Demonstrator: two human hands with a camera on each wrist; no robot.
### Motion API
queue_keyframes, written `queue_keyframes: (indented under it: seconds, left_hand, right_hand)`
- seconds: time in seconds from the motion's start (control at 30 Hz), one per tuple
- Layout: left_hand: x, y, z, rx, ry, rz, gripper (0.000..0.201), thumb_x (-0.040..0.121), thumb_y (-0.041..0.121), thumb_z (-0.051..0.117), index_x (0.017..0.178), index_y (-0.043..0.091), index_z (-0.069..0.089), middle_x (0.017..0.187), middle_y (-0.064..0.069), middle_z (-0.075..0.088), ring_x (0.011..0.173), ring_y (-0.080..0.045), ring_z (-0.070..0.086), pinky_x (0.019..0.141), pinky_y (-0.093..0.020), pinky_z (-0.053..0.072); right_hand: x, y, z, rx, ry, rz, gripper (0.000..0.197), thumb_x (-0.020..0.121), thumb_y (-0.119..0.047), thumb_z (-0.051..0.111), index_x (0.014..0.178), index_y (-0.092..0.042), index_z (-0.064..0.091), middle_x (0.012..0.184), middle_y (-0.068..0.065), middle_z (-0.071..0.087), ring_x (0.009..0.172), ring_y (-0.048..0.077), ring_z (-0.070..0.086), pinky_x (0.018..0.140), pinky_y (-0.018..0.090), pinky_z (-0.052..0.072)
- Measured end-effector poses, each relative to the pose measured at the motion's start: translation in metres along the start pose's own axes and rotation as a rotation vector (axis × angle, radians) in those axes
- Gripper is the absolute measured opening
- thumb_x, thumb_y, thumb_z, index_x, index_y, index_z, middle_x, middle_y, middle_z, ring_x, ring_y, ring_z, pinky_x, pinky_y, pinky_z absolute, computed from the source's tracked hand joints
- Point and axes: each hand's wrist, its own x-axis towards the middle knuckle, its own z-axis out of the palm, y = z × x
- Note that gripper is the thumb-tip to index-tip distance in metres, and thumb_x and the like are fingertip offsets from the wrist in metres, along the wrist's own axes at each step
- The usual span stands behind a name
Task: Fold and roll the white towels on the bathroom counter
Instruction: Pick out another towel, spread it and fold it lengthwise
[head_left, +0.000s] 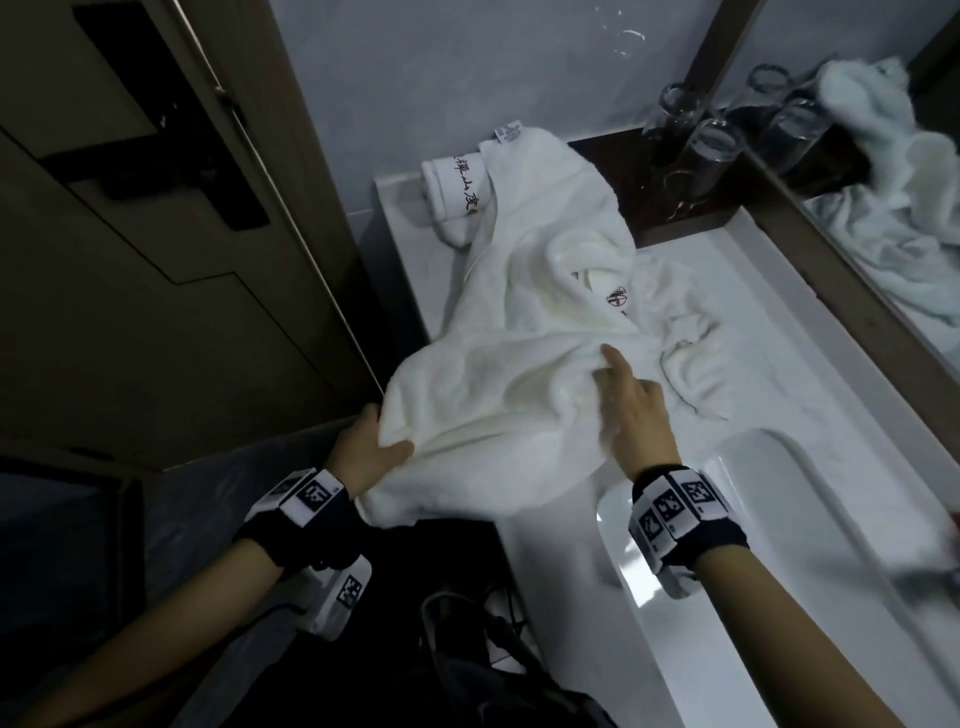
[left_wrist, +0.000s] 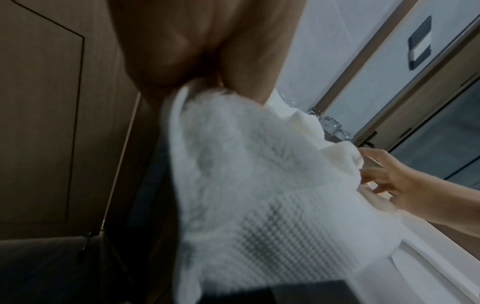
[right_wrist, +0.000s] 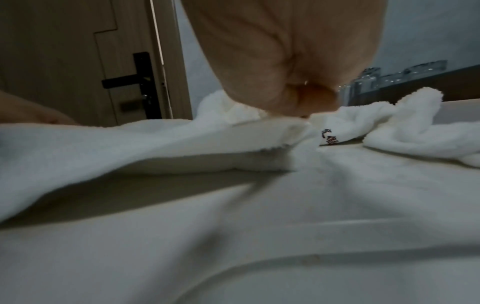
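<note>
My left hand (head_left: 363, 447) has its fingers (head_left: 387, 453) clenched around the near corner of the big white towel (head_left: 524, 322), thumb on top, at about 8 o'clock of the heap; that corner hangs off the counter's (head_left: 779, 312) near edge. My right hand (head_left: 631, 410) sits at about 4 o'clock of the towel, its fingers (head_left: 615, 364) pinching a fold of the same cloth, index stretched forward over it. From the right wrist view the fingertips nip the fabric just beside the embroidered mark (right_wrist: 327, 136).

The towel lies crumpled across the counter, running from my hands toward 12 o'clock. At its far end, around 11 o'clock, a rolled towel (head_left: 454, 195) with dark lettering rests against it. Toward 1 o'clock, drinking glasses (head_left: 701, 140) stand on a dark tray (head_left: 628, 182). The sink basin (head_left: 727, 545) sits at 5 o'clock, below my right wrist. A door (head_left: 130, 234) stands at 9 o'clock.
</note>
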Motion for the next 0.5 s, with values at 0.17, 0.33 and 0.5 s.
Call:
queue_keyframes:
  seconds: [0.17, 0.33, 0.5]
  left_hand:
    - [-0.009, -0.006, -0.008, -0.195, -0.18, -0.005, 0.054, 0.077, 0.021, 0.073, 0.126, 0.012, 0.051, 0.125, -0.007, 0.059, 0.111, -0.019, 0.056, 0.091, -0.032, 0.043]
    - [-0.018, 0.01, -0.003, -0.187, -0.242, 0.163, 0.099, 0.057, 0.038, 0.084, 0.138, 0.02, 0.03, 0.138, 0.003, 0.043, 0.125, -0.013, 0.042, 0.105, -0.035, 0.035]
    - [-0.026, 0.03, 0.005, -0.042, -0.376, 0.248, 0.114, 0.048, 0.044, 0.081, 0.142, 0.018, 0.023, 0.143, -0.001, 0.039, 0.133, -0.019, 0.036, 0.112, -0.043, 0.031]
  right_hand:
    - [0.0, 0.012, -0.004, -0.045, 0.005, 0.133, 0.082, 0.069, 0.019, 0.041, 0.143, -0.014, 0.028, 0.122, 0.01, 0.056, 0.114, 0.032, 0.041, 0.093, 0.034, 0.024]
    - [-0.002, 0.02, -0.009, -0.029, -0.122, 0.195, 0.028, 0.077, -0.004, 0.061, 0.105, -0.001, 0.059, 0.108, 0.019, 0.063, 0.116, 0.032, 0.047, 0.102, 0.033, 0.023]
    - [-0.016, 0.007, -0.017, 0.317, -0.128, 0.155, 0.027, 0.073, -0.017, 0.075, 0.093, -0.005, 0.062, 0.088, 0.012, 0.055, 0.08, 0.023, 0.051, 0.062, 0.02, 0.035]
